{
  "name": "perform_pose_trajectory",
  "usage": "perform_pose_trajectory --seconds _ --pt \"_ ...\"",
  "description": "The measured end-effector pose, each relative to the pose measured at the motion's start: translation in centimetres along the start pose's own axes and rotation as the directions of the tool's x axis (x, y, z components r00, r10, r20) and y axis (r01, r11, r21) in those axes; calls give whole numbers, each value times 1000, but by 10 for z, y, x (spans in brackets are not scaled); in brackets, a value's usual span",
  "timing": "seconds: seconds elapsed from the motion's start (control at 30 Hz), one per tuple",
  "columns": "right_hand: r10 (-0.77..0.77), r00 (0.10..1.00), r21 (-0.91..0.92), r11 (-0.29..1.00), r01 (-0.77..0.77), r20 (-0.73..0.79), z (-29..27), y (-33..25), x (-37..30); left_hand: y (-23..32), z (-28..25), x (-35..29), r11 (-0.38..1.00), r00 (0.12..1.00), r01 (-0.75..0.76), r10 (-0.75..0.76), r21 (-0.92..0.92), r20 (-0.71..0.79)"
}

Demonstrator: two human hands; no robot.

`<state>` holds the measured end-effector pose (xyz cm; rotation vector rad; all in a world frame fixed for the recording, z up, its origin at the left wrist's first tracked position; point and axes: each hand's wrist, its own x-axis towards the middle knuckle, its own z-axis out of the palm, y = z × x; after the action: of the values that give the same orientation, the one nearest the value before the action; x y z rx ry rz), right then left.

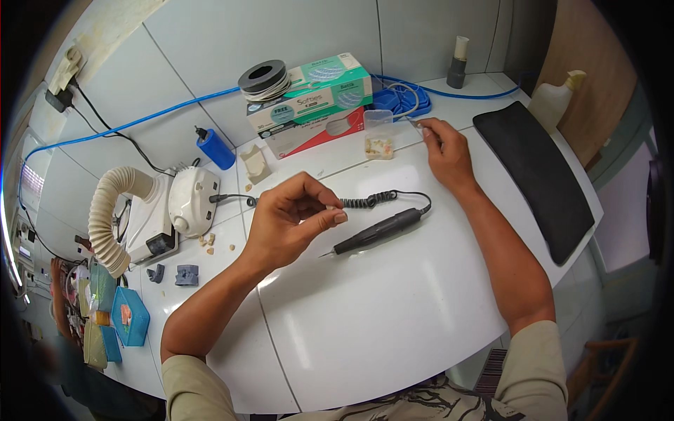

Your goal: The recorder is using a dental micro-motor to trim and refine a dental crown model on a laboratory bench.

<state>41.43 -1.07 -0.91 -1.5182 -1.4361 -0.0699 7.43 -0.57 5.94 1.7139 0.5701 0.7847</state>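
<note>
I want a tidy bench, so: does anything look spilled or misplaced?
Several small beige pieces lie loose on the white table near the white handpiece control unit; odd, since similar-looking ones sit in the open clear plastic box.

Txt on green box (306, 104), prob. red box (319, 138) too

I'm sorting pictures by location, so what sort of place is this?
Probably a workshop, perhaps a dental lab: a pen-shaped handpiece wired to a white control box, a ribbed hose beside it, and small tooth-like pieces on the worktop.
</note>
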Motion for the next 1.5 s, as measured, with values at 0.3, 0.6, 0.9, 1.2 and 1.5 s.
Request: perform_pose_trajectory --seconds 0.3,0.6,0.9,1.2,1.5 --pt "72 997 170 983 -71 2 -19 -115 -35 -42 -27 -75 975 959 212 -220 -66 -176" --pt "178 981 -14 984 -178 81 -53 -93 -68 -36 -31 -80 959 959 248 -263 -139 -105" --pt "-236 885 120 971 204 402 -49 -153 -81 -35 -36 -85 936 941 286 -315 -204 -124" --pt "-116 728 369 908 -197 676 -23 -163 -122 -30 -36 -85 960 958 279 -278 7 -73" --pt "-84 726 363 901 -236 682 -23 -161 -116 -33 -35 -88 975 972 220 -219 4 -79"
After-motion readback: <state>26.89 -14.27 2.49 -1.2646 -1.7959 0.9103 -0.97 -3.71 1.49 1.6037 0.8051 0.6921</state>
